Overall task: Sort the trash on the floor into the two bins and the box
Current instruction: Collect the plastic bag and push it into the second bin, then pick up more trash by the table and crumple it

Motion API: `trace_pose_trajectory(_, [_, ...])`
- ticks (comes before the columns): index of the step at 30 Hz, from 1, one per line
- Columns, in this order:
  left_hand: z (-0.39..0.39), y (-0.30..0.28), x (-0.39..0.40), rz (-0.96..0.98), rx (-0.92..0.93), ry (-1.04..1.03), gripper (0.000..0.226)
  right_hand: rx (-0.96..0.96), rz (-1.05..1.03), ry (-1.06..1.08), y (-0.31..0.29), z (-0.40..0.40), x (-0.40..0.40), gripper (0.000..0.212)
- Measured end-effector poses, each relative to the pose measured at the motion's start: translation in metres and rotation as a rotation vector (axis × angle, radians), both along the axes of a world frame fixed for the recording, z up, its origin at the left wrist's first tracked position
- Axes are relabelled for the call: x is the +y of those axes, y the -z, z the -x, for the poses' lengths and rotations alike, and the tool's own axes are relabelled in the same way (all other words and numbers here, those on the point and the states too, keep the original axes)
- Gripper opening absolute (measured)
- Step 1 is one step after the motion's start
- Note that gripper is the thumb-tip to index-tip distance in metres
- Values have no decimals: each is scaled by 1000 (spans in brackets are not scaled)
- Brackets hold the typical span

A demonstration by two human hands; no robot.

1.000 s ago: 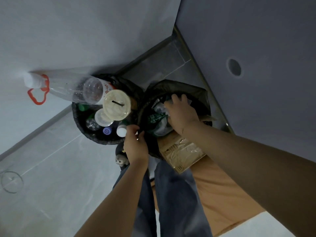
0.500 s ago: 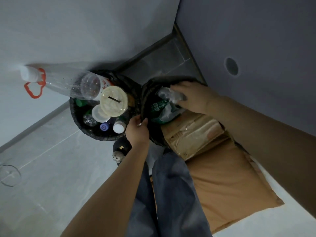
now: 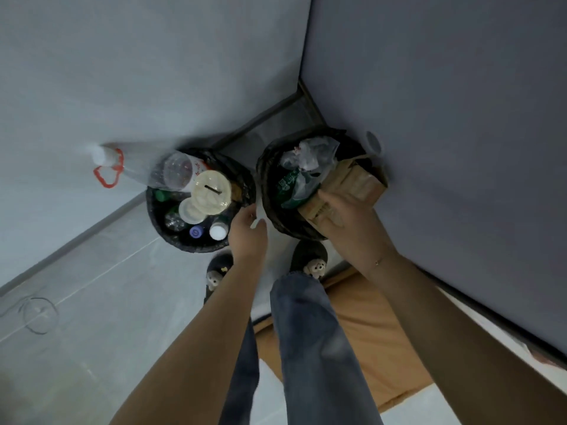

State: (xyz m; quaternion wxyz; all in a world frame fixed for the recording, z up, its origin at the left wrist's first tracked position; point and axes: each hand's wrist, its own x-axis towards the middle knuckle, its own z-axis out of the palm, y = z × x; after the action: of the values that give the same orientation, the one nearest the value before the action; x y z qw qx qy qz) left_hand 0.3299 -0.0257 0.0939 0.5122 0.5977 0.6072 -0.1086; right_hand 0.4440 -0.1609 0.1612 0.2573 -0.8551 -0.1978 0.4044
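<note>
Two black-lined bins stand in the corner. The left bin (image 3: 159, 223) is full of plastic bottles, with a large clear bottle (image 3: 147, 168) leaning out and a cream cup lid (image 3: 211, 188) on top. The right bin (image 3: 266, 185) holds crumpled clear plastic bags (image 3: 310, 154) and a green-printed wrapper (image 3: 290, 187). A brown paper package (image 3: 357, 179) sticks out of its right side. My right hand (image 3: 346, 219) grips the package's near end. My left hand (image 3: 248, 230) hangs between the bins with relaxed fingers, holding nothing. A brown cardboard box (image 3: 368, 329) lies by my right leg.
Grey walls close in behind and to the right of the bins. A clear cup (image 3: 40, 314) lies on the tiled floor at far left, and another clear cup (image 3: 374, 142) sits against the right wall. My slippered feet (image 3: 310, 260) stand just before the bins.
My right hand moved from the plastic bags at the bin's far side to the brown package, which now stands in the right bin. My left hand let go of that bin's rim.
</note>
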Motion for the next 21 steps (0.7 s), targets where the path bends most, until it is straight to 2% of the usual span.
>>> trace_pose_trajectory(2, [12,-55,4,-49,-129,-27,28,-10,-5,-110,-37,4,11,45])
trace_pose_trajectory(4, [18,-113,9,-8,-227,-124,27,-11,-31,-184,-82,6,21,45])
trace_pose_trajectory(7, [33,-196,9,81,-338,-269,28,49,-116,-164,-158,18,28,43])
trace_pose_trajectory(10, [52,-267,13,46,-453,-356,23,140,-183,-138,-222,37,31,40])
trace_pose_trajectory(15, [107,-402,61,-23,-727,-298,25,101,-317,-95,-338,97,71,38])
trace_pose_trajectory(19, [175,-496,96,-79,-884,-227,29,35,-528,61,-423,166,96,39])
trace_pose_trajectory(21, [205,-532,103,-117,-916,-168,30,81,-626,108,-453,197,102,39])
